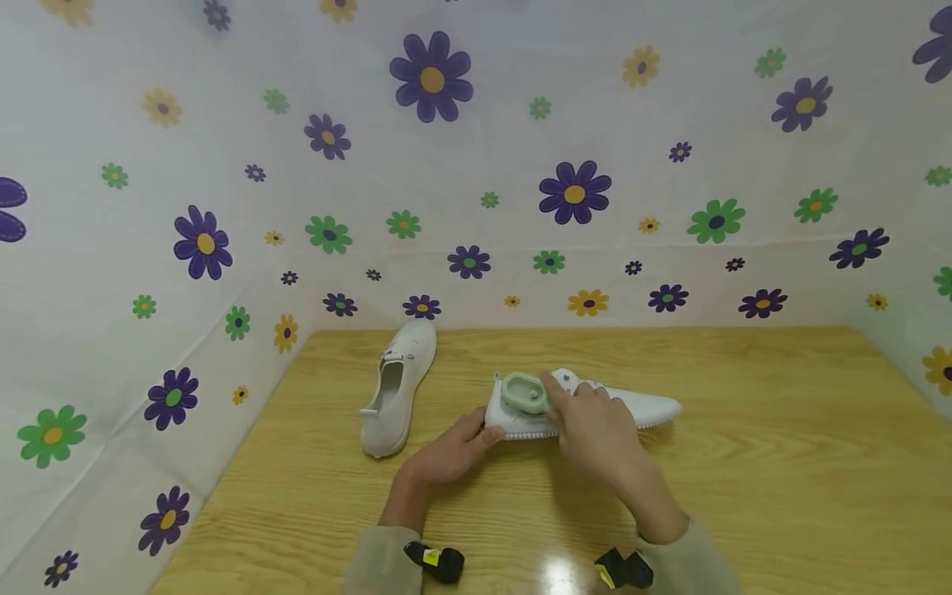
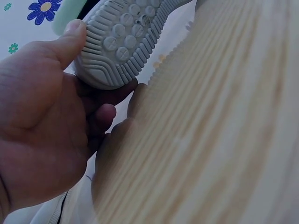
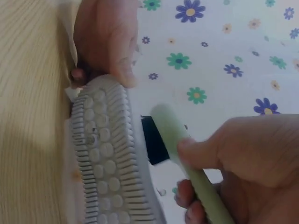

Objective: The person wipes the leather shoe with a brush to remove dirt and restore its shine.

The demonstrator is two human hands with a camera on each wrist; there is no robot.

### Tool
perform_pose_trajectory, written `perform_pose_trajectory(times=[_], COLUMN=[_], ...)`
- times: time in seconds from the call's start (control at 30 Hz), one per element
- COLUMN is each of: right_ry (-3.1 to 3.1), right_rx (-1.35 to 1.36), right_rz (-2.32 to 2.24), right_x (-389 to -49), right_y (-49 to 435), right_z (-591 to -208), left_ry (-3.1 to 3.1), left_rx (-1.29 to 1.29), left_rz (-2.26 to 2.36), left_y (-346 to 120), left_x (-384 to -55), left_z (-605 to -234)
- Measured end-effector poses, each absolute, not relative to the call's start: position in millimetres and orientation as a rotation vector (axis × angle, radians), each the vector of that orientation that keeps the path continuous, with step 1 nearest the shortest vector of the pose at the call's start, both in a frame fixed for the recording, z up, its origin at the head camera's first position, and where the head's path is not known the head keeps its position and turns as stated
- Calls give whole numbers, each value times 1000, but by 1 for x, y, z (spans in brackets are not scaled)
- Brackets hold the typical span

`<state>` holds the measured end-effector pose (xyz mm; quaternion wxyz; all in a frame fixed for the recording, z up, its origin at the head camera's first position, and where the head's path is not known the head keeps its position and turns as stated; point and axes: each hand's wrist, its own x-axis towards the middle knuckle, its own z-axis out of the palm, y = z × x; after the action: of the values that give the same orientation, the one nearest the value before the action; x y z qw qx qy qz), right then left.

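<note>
A white shoe (image 1: pixel 645 406) lies on its side on the table, its toe to the right. My left hand (image 1: pixel 446 449) holds it by the heel, the thumb against the edge of the ribbed grey sole (image 2: pixel 122 32). In my right hand (image 1: pixel 601 426) is a pale green brush (image 1: pixel 524 392), gripped with the thumb on top. Its dark bristles (image 3: pixel 154 141) are at the heel part of the shoe's upper; in the right wrist view they face its side. Whether they press on it is hard to tell.
A second white shoe (image 1: pixel 402 397) stands upright on the wooden table (image 1: pixel 781 479), left of the hands. Flower-printed white sheeting (image 1: pixel 506 124) rises behind the table and at both sides. Black wrist devices (image 1: pixel 445 564) sit at both sleeve cuffs.
</note>
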<state>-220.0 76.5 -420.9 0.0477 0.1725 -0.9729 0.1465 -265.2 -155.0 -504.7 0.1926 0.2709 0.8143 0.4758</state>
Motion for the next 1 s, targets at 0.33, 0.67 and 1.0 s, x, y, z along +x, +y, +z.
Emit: perform_pose_trajectory(times=[0.33,0.67,1.0], right_ry=[-3108,-3092,-3146], right_rx=[531,570,409], right_rz=[676,931,887], right_x=[-210,-212,-206], right_y=[122,166,216], right_z=[-407,-409,-409], left_ry=[2299,2297,2248], left_rx=[721,757,751], left_rz=[1344,1339,1382], left_y=[-151,-151,-151], left_x=[-265,-266,-268], left_z=[-506,-507,-508])
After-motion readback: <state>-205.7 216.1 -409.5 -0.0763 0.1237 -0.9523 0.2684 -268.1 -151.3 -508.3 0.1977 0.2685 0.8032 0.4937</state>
